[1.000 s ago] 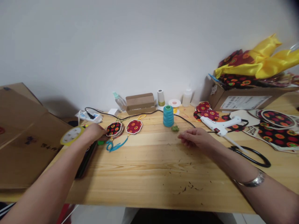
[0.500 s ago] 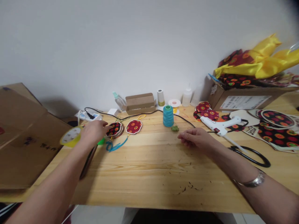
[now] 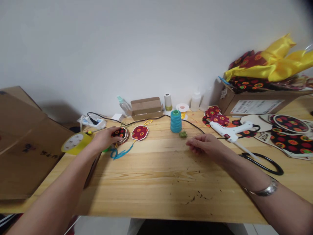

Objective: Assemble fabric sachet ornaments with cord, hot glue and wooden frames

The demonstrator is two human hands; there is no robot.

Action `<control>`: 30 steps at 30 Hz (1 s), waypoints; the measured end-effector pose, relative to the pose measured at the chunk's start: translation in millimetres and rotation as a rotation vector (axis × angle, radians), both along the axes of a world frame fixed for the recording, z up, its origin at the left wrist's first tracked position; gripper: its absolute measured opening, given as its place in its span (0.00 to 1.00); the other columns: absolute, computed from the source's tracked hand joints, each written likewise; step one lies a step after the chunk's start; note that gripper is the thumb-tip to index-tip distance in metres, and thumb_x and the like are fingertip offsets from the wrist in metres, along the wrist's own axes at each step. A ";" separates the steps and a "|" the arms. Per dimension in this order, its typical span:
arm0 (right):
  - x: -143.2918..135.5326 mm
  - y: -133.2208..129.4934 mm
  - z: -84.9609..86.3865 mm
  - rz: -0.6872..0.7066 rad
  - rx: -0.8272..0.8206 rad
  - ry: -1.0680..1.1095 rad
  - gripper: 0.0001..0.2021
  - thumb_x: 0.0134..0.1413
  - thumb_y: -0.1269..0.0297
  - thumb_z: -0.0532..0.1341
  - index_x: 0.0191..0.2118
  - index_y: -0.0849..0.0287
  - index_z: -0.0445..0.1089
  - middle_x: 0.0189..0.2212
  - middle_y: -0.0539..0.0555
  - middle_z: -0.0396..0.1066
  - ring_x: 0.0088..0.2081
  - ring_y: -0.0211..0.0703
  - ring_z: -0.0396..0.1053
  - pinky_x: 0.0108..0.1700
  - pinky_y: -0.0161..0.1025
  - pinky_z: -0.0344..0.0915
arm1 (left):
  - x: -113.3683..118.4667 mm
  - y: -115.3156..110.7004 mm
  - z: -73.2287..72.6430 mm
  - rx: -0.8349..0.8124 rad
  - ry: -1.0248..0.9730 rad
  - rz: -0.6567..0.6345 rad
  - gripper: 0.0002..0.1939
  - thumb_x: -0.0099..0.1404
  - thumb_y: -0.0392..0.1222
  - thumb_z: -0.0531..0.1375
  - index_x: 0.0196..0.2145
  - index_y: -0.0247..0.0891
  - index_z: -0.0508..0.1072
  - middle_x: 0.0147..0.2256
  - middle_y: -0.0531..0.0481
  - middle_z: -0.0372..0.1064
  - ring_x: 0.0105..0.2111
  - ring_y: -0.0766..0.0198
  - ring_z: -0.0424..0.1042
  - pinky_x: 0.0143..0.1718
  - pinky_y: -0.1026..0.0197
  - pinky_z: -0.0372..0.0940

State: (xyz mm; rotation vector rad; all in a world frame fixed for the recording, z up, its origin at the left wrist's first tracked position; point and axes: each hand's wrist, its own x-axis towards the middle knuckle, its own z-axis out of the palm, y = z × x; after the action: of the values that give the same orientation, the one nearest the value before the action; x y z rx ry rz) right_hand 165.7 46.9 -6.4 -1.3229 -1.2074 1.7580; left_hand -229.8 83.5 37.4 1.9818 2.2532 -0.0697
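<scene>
Stack [image 3: 124, 133] at left hand [image 3: 105, 139], left edge between thumb and parted fingers, whether gripped cannot tell; right hand [image 3: 202, 144] near green tuft [image 3: 183, 134], fingers curled narrow, contents cannot tell

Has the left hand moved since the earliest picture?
Yes, rightward: against the stationary turquoise thread cone, the left hand is nearer, now reaching over the patch stack.

Soft light, shadows on wall [image 3: 146, 52], slight blur, stretched edges
</scene>
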 end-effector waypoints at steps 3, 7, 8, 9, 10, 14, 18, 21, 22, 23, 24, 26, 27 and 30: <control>0.0 0.1 -0.1 0.004 0.008 0.003 0.21 0.32 0.46 0.68 0.25 0.62 0.73 0.20 0.50 0.68 0.21 0.33 0.61 0.24 0.33 0.55 | -1.6 0.7 -1.9 -0.008 -0.017 -0.002 0.30 0.54 0.50 0.59 0.54 0.39 0.68 0.44 0.41 0.74 0.42 0.48 0.71 0.40 0.57 0.63; 0.6 1.9 -2.4 0.022 0.020 -0.025 0.20 0.35 0.47 0.67 0.26 0.62 0.72 0.20 0.51 0.68 0.22 0.33 0.61 0.24 0.33 0.55 | -3.2 3.0 -2.5 -0.027 -0.041 -0.014 0.29 0.54 0.49 0.59 0.53 0.39 0.69 0.43 0.42 0.74 0.41 0.48 0.72 0.39 0.58 0.63; 0.8 2.1 -2.9 0.033 0.036 -0.050 0.19 0.37 0.47 0.66 0.26 0.62 0.72 0.20 0.51 0.68 0.21 0.34 0.61 0.23 0.33 0.55 | -3.3 3.6 -2.4 -0.032 -0.046 -0.018 0.29 0.53 0.49 0.59 0.53 0.39 0.69 0.43 0.42 0.74 0.41 0.49 0.72 0.39 0.58 0.63; 0.9 2.0 -3.0 0.049 0.068 -0.091 0.19 0.40 0.48 0.65 0.25 0.62 0.72 0.20 0.51 0.67 0.21 0.34 0.60 0.23 0.33 0.54 | -3.3 4.1 -2.2 -0.037 -0.050 -0.021 0.29 0.53 0.49 0.59 0.53 0.38 0.69 0.43 0.42 0.74 0.41 0.49 0.72 0.39 0.58 0.63; 0.9 1.3 -3.0 0.070 0.125 -0.152 0.18 0.44 0.49 0.63 0.25 0.62 0.71 0.19 0.51 0.67 0.21 0.34 0.60 0.23 0.34 0.54 | -3.1 4.6 -1.9 -0.040 -0.053 -0.024 0.29 0.53 0.49 0.59 0.53 0.38 0.69 0.43 0.41 0.74 0.41 0.49 0.72 0.40 0.58 0.63; -1.4 -7.2 -1.4 0.193 0.606 -0.491 0.11 0.53 0.59 0.57 0.29 0.60 0.72 0.25 0.52 0.71 0.28 0.38 0.64 0.31 0.36 0.58 | -2.5 5.6 -0.4 -0.051 -0.064 -0.045 0.30 0.52 0.49 0.59 0.53 0.36 0.69 0.41 0.41 0.75 0.39 0.49 0.72 0.38 0.58 0.63; -6.5 -18.2 -0.4 0.409 0.977 -0.775 0.10 0.57 0.66 0.54 0.30 0.61 0.71 0.30 0.55 0.70 0.32 0.40 0.65 0.35 0.37 0.58 | -2.7 5.5 1.7 -0.056 -0.059 -0.084 0.28 0.53 0.49 0.59 0.51 0.36 0.71 0.37 0.43 0.76 0.35 0.50 0.72 0.36 0.59 0.63; -10.8 -23.7 3.7 0.467 1.078 -0.858 0.10 0.59 0.66 0.53 0.31 0.62 0.70 0.30 0.55 0.69 0.32 0.40 0.65 0.34 0.37 0.58 | -1.6 3.4 4.3 -0.050 -0.052 -0.114 0.27 0.55 0.49 0.58 0.51 0.35 0.71 0.36 0.46 0.76 0.35 0.52 0.72 0.36 0.61 0.61; -12.2 -25.8 6.6 0.471 1.094 -0.869 0.10 0.59 0.66 0.54 0.32 0.62 0.70 0.31 0.56 0.69 0.33 0.41 0.65 0.35 0.37 0.59 | -1.0 2.3 5.4 -0.044 -0.055 -0.128 0.26 0.58 0.48 0.56 0.52 0.35 0.70 0.37 0.48 0.75 0.36 0.54 0.71 0.36 0.62 0.61; -13.5 -28.4 10.3 0.475 1.106 -0.879 0.09 0.59 0.66 0.54 0.33 0.62 0.70 0.32 0.56 0.69 0.34 0.41 0.65 0.36 0.37 0.59 | -0.2 1.2 6.6 -0.037 -0.058 -0.140 0.25 0.59 0.48 0.55 0.52 0.35 0.70 0.37 0.48 0.75 0.36 0.55 0.71 0.36 0.63 0.60; -14.6 -31.6 14.9 0.483 1.115 -0.888 0.08 0.58 0.66 0.55 0.33 0.62 0.70 0.32 0.56 0.69 0.35 0.42 0.65 0.37 0.38 0.60 | 0.6 0.3 7.7 -0.032 -0.063 -0.150 0.25 0.60 0.48 0.54 0.51 0.34 0.70 0.38 0.49 0.75 0.36 0.56 0.71 0.36 0.64 0.60; -15.7 -39.2 26.0 0.517 1.115 -0.895 0.07 0.57 0.66 0.56 0.34 0.63 0.70 0.34 0.57 0.69 0.37 0.44 0.65 0.39 0.39 0.60 | 1.9 -0.3 9.7 -0.025 -0.074 -0.167 0.24 0.60 0.47 0.55 0.50 0.33 0.70 0.37 0.51 0.75 0.36 0.59 0.71 0.37 0.66 0.59; -15.3 -43.0 32.3 0.540 1.104 -0.887 0.07 0.57 0.66 0.56 0.35 0.63 0.69 0.35 0.57 0.69 0.38 0.44 0.65 0.40 0.39 0.61 | 2.4 0.0 10.4 -0.018 -0.081 -0.178 0.23 0.60 0.47 0.55 0.50 0.33 0.70 0.38 0.51 0.74 0.36 0.60 0.71 0.37 0.67 0.59; -7.9 -49.5 51.4 0.593 1.029 -0.850 0.07 0.54 0.65 0.59 0.39 0.62 0.70 0.39 0.57 0.69 0.42 0.45 0.66 0.42 0.39 0.62 | 4.3 2.1 11.1 0.020 -0.103 -0.200 0.22 0.60 0.48 0.55 0.47 0.33 0.73 0.39 0.51 0.74 0.36 0.61 0.71 0.37 0.68 0.60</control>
State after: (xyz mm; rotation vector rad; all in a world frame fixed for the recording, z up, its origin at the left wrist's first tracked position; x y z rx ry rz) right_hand 157.9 -2.7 45.0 -1.0639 -2.6755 0.5022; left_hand -225.5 85.6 48.5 2.1625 1.9967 0.0336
